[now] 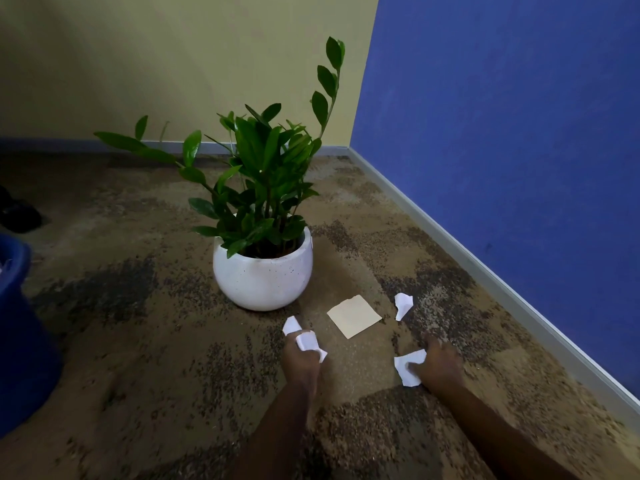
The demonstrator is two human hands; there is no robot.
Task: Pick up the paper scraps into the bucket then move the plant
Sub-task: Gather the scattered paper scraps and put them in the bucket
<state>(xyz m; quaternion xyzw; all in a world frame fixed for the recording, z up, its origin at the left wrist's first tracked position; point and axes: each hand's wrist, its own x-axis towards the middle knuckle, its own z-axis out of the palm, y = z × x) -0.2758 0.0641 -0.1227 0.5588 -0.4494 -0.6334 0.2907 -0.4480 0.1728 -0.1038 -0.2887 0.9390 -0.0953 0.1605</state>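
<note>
Some scraps (306,341) gripped in left hand (300,362), scrap (408,369) in right hand (440,368); plant (262,216) beyond.

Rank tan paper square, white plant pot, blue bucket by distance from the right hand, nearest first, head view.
From the right hand, gripping a white scrap:
1. tan paper square, just ahead and to the left.
2. white plant pot, farther ahead-left, behind the paper.
3. blue bucket, far left frame edge.
</note>
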